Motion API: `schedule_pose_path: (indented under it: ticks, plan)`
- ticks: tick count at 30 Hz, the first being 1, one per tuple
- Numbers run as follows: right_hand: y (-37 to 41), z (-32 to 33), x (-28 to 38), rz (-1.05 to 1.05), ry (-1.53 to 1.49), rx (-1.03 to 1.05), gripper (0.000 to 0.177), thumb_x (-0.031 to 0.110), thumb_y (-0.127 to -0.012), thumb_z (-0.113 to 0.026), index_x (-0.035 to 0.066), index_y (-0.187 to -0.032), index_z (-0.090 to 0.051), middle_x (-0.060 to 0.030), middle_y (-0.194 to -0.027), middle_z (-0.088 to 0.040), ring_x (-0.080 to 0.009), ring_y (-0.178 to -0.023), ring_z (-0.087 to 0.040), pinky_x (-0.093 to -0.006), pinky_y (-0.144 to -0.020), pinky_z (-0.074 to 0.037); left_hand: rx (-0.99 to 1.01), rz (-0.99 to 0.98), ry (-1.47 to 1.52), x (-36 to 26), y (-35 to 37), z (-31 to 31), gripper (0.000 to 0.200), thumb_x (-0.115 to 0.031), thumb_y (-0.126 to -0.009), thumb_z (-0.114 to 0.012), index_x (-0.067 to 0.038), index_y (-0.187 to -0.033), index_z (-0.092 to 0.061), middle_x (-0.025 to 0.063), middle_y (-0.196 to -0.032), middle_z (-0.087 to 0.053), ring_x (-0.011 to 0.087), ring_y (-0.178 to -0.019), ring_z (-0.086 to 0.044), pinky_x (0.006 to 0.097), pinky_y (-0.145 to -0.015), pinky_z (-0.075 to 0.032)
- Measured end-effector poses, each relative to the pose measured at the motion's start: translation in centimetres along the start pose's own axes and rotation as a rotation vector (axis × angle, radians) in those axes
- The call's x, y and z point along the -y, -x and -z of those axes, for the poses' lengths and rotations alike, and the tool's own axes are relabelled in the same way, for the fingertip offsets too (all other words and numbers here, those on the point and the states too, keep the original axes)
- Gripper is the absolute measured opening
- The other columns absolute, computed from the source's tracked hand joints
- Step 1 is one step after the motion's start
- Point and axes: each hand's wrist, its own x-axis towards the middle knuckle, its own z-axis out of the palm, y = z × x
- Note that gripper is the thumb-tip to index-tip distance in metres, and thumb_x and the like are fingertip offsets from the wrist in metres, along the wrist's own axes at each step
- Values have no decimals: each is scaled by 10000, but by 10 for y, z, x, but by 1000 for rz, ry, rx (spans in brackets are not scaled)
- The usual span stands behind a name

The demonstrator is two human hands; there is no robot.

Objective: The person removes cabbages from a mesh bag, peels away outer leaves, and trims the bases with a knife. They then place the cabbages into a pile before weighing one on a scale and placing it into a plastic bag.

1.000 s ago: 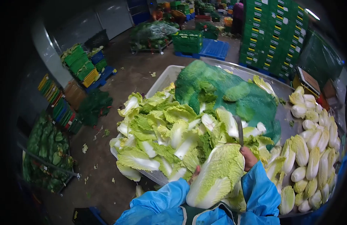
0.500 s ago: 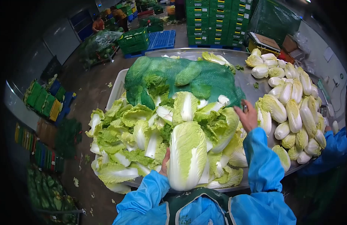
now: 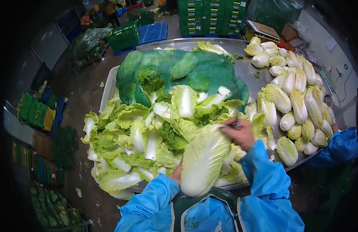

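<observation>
A napa cabbage with a broad white stem and pale green leaves is held close to my chest, its top tilted to the right. My left hand is wrapped around its left side, mostly hidden behind it. The fingers of my right hand are closed at the upper right edge of the cabbage, with a small dark metallic thing showing at them. Loose cabbage leaves lie heaped beneath and to the left. Just right of my right hand are pale leaves.
Behind the leaves lies a green mesh bag of cabbages, beside a white crate. Trimmed cabbages are piled on the metal table at right. Another person's blue sleeve reaches in there. Stacked green crates stand beyond.
My right hand has come inward from the right to the cabbage's upper edge. The cabbage has tipped to the right in my left hand. The whole view has shifted slightly.
</observation>
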Motion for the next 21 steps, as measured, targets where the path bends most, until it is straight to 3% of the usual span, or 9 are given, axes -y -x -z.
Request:
schedule_pose_path:
  ticks: [4, 6, 8, 10, 12, 13, 14, 15, 21]
  plan:
    - [2, 60, 3, 239, -226, -361, 135, 130, -796, -657, 46, -880, -592, 11, -662, -575, -58, -487, -477, -221, -446, -395, 5, -84, 212, 6, 0, 14, 716, -530, -844, -507, -57, -1357, -346, 151, -1339, -432, 311, -1196, -454, 445, -1023, -351]
    - [4, 86, -7, 108, 17, -707, 235, 186, -782, -678, 38, -936, -581, 13, -623, -539, -47, -412, -405, -201, -355, -302, 110, -62, 304, -12, 2, 12, 674, -455, -832, -536, -42, -1340, -372, 167, -1298, -471, 336, -1158, -484, 471, -1007, -365]
    - [4, 147, -95, 547, 691, -854, 342, 224, -766, -697, 26, -1011, -565, 5, -618, -517, -65, -418, -410, -216, -353, -311, 0, -258, 174, -28, 2, 5, 730, -518, -793, -537, -61, -1342, -385, 168, -1335, -436, 362, -1187, -450, 507, -1013, -344]
    - [51, 72, -44, -138, 363, -726, 403, 239, -768, -691, 21, -1072, -542, -12, -627, -511, -93, -454, -447, -258, -395, -369, 31, -265, 116, -40, 0, 5, 720, -520, -800, -533, -63, -1337, -390, 163, -1325, -448, 360, -1183, -454, 499, -1018, -343]
    - [66, 27, -67, -375, 241, -475, 384, 318, -826, -618, 59, -1099, -542, -18, -627, -508, -107, -423, -414, -283, -387, -365, -107, -437, -91, -48, -11, -9, 725, -537, -804, -526, -65, -1337, -389, 145, -1316, -462, 347, -1166, -473, 485, -1011, -357]
    - [75, 12, -92, -436, 196, -212, 367, 359, -853, -581, 72, -1076, -539, -4, -615, -488, -103, -413, -391, -269, -369, -343, -85, -437, -119, -47, -18, -25, 723, -553, -811, -516, -69, -1333, -394, 135, -1306, -473, 336, -1153, -483, 474, -999, -372]
    - [80, -19, -75, -328, -251, -144, 402, 221, -834, -566, 26, -1174, -474, -16, -654, -565, -107, -443, -495, -250, -372, -392, -57, -432, -142, -44, -25, -43, 721, -570, -817, -505, -73, -1330, -399, 124, -1296, -484, 325, -1140, -494, 462, -988, -386]
    - [81, -34, -58, -469, -437, -108, 491, 242, -811, -614, 35, -1217, -430, -11, -639, -534, -89, -430, -477, -231, -366, -384, -58, -463, -192, -38, -36, -52, 715, -577, -827, -493, -78, -1330, -395, 114, -1289, -490, 312, -1137, -494, 447, -984, -388]
    - [65, 10, -103, -241, -986, 33, 533, 382, -772, -695, 33, -1120, -492, -47, -711, -581, -122, -442, -513, -250, -378, -443, -20, -572, -464, -14, -90, -112, 677, -535, -876, -461, -60, -1343, -341, 104, -1310, -449, 275, -1169, -455, 405, -1008, -356]
